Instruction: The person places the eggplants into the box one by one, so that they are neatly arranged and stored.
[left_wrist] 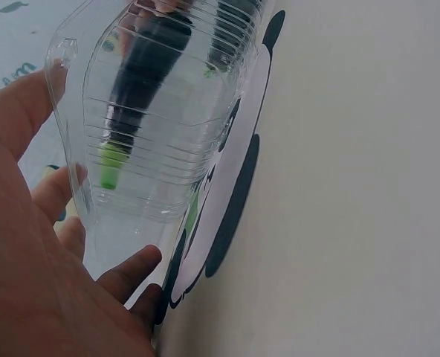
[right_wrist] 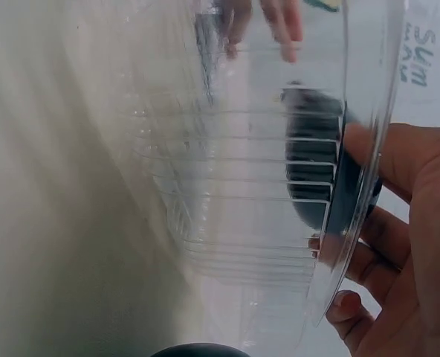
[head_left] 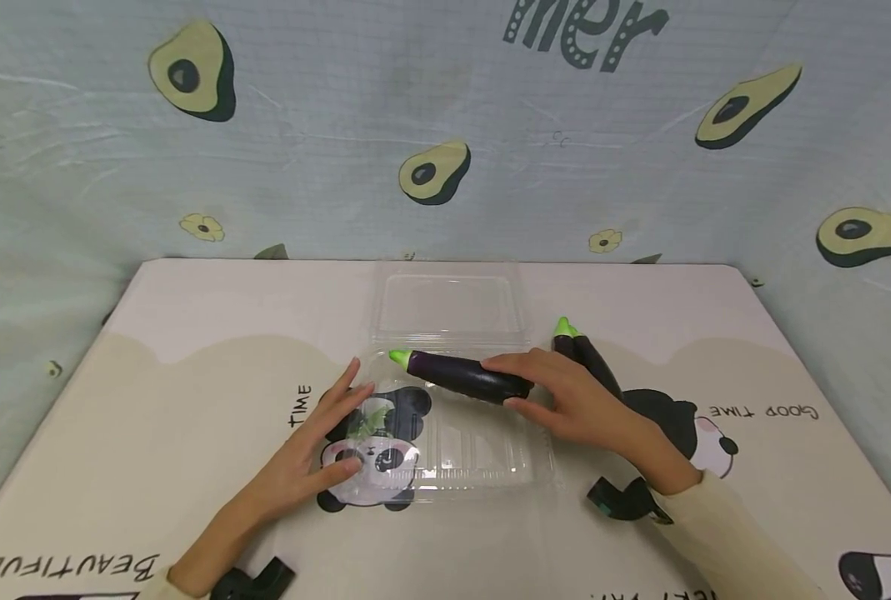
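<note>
A dark purple eggplant [head_left: 460, 375] with a bright green stem lies crosswise at the back of a clear plastic clamshell box [head_left: 483, 481]. My right hand [head_left: 576, 398] grips its blunt end between thumb and fingers; the stem points left. In the right wrist view the eggplant [right_wrist: 313, 160] shows through the ribbed clear wall. My left hand [head_left: 295, 467] is at the box's left side, fingers spread and fairly straight, touching the rim. The left wrist view shows these fingers [left_wrist: 27, 111] along the clear edge.
The box's hinged lid [head_left: 448, 304] lies open toward the back. Two more eggplants [head_left: 598, 367] lie to the right of the box, partly hidden by my right hand. A panda-print cover [head_left: 190, 450] is on the table, and an avocado-print curtain [head_left: 325, 167] hangs behind.
</note>
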A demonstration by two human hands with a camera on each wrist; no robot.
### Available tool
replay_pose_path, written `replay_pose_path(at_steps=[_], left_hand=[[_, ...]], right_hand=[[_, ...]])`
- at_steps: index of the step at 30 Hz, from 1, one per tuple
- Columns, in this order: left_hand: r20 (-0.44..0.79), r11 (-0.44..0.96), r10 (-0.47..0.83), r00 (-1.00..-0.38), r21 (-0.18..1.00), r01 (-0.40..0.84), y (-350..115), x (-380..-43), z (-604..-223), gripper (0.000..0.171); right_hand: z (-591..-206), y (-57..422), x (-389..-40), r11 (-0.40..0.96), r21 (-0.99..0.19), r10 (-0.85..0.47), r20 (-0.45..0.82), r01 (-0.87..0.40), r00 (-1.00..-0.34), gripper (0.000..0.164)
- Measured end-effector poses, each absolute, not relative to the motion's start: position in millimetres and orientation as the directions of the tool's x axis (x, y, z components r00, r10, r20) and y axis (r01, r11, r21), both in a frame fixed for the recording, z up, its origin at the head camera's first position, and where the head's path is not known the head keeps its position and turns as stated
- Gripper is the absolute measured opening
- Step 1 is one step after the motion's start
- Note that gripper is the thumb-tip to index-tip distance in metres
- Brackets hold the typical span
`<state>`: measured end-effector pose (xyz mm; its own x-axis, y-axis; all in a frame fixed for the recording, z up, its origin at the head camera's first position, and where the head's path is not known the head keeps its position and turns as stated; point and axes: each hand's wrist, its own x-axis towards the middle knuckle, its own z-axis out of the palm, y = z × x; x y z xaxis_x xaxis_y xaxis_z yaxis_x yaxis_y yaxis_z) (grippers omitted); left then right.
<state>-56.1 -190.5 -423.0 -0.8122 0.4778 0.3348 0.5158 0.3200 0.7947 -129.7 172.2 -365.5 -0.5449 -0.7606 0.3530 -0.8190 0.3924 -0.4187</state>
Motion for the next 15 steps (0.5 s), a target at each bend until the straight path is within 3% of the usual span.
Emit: replay_pose_path(at_steps=[15], left_hand=[[0.317,0.311,0.476,-0.820,0.811,0.495,-188.7,-56.4,-422.1,0.076]], right_hand=[[-366.6,164.8,-136.6,0.400,-0.340,-0.822,0.278,-0.851,-0.497,0.046]])
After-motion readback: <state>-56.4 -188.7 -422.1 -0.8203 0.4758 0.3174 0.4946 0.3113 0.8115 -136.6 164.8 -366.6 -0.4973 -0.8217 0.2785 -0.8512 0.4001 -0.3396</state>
